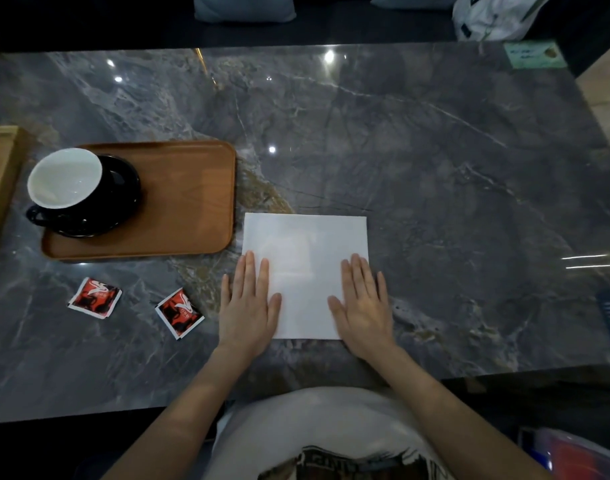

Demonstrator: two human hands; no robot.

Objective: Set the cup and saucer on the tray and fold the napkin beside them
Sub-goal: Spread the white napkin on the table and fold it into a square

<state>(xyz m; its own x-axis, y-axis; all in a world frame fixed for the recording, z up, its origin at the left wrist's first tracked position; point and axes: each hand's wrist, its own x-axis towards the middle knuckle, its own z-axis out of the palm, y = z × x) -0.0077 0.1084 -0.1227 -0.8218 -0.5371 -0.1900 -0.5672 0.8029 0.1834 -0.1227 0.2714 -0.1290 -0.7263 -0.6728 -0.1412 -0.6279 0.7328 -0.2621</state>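
A glossy black cup (66, 181) with a white inside stands on a black saucer (123, 192) at the left end of a smooth, round-cornered wooden tray (192, 202), on a polished grey marble table (435, 150) with pale veins. Just right of the tray lies a flat, white, rectangular napkin (305, 258). The left hand (248, 306) and right hand (364, 306) both press flat on its near corners, fingers straight; two red sachets (95, 297) lie left of them.

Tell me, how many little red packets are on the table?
2. One red packet lies on the table just below the tray; the other red packet lies beside the left hand. None looks hidden.
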